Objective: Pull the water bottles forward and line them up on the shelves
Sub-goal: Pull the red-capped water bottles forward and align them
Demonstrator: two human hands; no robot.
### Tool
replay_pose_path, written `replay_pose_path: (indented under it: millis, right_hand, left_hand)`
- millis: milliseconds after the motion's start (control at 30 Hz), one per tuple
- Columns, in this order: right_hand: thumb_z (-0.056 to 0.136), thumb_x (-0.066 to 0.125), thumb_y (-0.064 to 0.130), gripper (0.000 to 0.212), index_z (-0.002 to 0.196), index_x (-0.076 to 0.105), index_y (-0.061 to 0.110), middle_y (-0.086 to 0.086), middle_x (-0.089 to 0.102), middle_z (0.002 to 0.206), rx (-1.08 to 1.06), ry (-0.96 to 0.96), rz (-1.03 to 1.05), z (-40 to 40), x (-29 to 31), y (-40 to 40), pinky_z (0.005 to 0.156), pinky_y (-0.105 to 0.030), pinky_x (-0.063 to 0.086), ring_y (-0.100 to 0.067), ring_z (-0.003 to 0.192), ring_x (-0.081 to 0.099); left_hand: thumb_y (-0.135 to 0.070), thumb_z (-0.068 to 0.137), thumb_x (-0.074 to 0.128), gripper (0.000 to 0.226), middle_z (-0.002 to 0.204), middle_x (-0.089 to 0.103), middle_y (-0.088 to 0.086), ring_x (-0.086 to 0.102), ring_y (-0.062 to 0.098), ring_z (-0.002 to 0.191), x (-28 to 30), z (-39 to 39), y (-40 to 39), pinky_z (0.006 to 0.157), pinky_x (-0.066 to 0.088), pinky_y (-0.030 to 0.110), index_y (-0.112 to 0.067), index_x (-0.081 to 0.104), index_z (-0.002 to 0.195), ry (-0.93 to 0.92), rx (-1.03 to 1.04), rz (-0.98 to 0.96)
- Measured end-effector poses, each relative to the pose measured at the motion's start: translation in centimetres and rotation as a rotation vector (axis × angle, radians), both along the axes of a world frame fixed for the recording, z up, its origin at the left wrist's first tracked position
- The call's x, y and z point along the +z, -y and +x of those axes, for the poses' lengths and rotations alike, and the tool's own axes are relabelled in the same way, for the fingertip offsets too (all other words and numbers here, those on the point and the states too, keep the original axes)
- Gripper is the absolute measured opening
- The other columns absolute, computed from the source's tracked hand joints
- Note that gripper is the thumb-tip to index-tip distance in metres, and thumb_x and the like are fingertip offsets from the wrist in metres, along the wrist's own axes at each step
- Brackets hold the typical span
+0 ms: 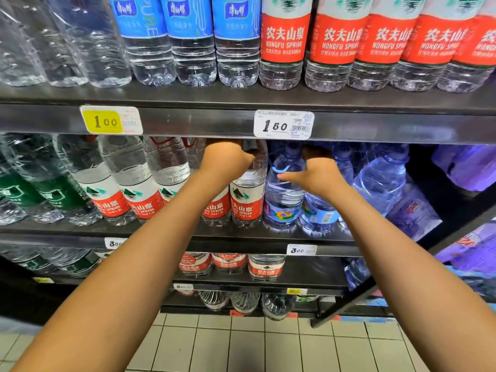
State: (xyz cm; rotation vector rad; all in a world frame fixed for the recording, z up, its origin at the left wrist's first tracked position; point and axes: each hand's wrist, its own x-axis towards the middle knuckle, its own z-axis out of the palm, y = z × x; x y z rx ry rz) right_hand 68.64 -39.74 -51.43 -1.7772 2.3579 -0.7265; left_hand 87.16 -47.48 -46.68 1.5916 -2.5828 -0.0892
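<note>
Your left hand (228, 159) gripped the neck of a red-label bottle (245, 194) on the middle shelf (188, 238), just under the upper shelf edge (201, 124). Your right hand (319, 173) curled around the top of a blue-tinted bottle (284, 189) just beside it. The two bottles stood upright and touched. A white price tag (283, 124) hung above both hands.

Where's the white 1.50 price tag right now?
In the head view, the white 1.50 price tag sits on the front edge of the upper shelf, right of centre, below the red-labelled bottles and just above both hands.
</note>
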Motion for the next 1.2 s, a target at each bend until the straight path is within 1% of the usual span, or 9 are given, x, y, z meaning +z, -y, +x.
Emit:
replay_pose_path:
  millis: [133,200,433,567,700,833,967,1033,1200]
  right_hand:
    - [0.077,0.076,0.049,0.051,0.053,0.040,0.021,0.006,0.040,0.051,-0.032,0.061,0.125,-0.5,0.3,-0.2,0.047,-0.024,0.029,-0.016,0.056,0.042]
    - [0.078,0.075,0.048,0.059,0.047,0.031,0.025,0.010,0.032,0.047,-0.032,0.080,0.117,-0.6,0.4,-0.2,0.045,-0.021,0.023,-0.008,0.049,0.032]
    - [0.077,0.075,0.049,0.048,0.058,0.037,0.029,0.014,0.039,0.056,0.000,0.078,0.100,-0.8,0.1,0.0,0.047,-0.014,0.031,-0.009,0.058,0.041]
    - [0.071,0.082,0.047,0.059,0.054,0.027,0.035,0.015,0.027,0.051,0.012,0.032,-0.047,-0.5,0.2,-0.6,0.044,-0.010,0.033,0.000,0.047,0.030]
    - [0.076,0.075,0.052,0.051,0.061,0.033,0.028,0.011,0.036,0.057,-0.004,0.017,0.020,-0.8,-0.4,-0.3,0.047,-0.018,0.023,-0.006,0.054,0.036]
    - [0.083,0.070,0.048,0.039,0.063,0.051,0.020,0.007,0.048,0.059,0.016,0.031,0.073,-0.4,-0.4,0.2,0.055,-0.031,0.032,-0.015,0.065,0.046]
    - [0.086,0.064,0.051,0.054,0.051,0.046,0.015,0.003,0.042,0.048,-0.012,0.032,0.165,-0.5,-0.3,0.2,0.051,-0.030,0.033,-0.012,0.052,0.042]
    - [0.086,0.065,0.050,0.054,0.051,0.044,0.017,0.002,0.043,0.049,-0.020,0.050,0.157,-0.4,-0.3,0.0,0.053,-0.032,0.035,-0.015,0.055,0.045]
    - [0.087,0.066,0.046,0.033,0.077,0.060,0.015,-0.002,0.063,0.078,-0.003,0.125,0.190,-0.8,0.2,-0.3,0.068,-0.028,0.037,-0.020,0.080,0.052]
  left_hand:
    - [-0.046,0.098,0.042,0.043,0.100,0.070,0.007,0.062,0.027,0.094,-0.5,-0.9,-0.3,0.074,0.046,0.029,-0.015,0.069,0.112,-0.089,0.056,-0.034]
    - [-0.054,0.098,0.039,0.050,0.096,0.069,0.006,0.062,0.026,0.092,-0.8,-1.4,-0.6,0.071,0.040,0.028,-0.018,0.071,0.110,-0.088,0.072,-0.072]
    - [-0.064,0.092,0.044,0.054,0.107,0.069,0.004,0.060,0.026,0.106,-1.0,-0.8,-0.3,0.081,0.048,0.030,-0.024,0.066,0.121,-0.222,0.029,-0.101]
    - [-0.062,0.095,0.041,0.054,0.067,0.057,0.004,0.059,0.024,0.084,-0.5,0.2,0.5,0.063,0.034,0.028,-0.015,0.060,0.074,-0.171,0.000,0.110]
    - [-0.062,0.096,0.035,0.050,0.081,0.056,0.003,0.052,0.020,0.084,-0.6,0.2,1.2,0.071,0.041,0.029,-0.020,0.059,0.103,-0.101,-0.017,0.133]
    - [-0.055,0.101,0.027,0.052,0.063,0.036,0.002,0.036,0.018,0.053,-0.4,0.0,0.6,0.047,0.025,0.024,-0.024,0.054,0.134,0.032,-0.010,0.000]
    - [-0.063,0.098,0.026,0.066,0.061,0.035,-0.002,0.050,0.022,0.070,-0.5,-0.1,0.7,0.060,0.033,0.026,-0.015,0.063,0.124,0.061,0.009,0.050]
    - [-0.064,0.097,0.026,0.068,0.059,0.037,-0.001,0.047,0.017,0.060,-0.6,-0.1,0.7,0.052,0.029,0.026,-0.013,0.065,0.119,0.070,-0.005,0.036]
    - [-0.061,0.098,0.029,0.060,0.061,0.048,0.004,0.044,0.017,0.054,-0.6,0.4,0.5,0.047,0.026,0.026,-0.015,0.066,0.109,0.058,-0.039,0.000]
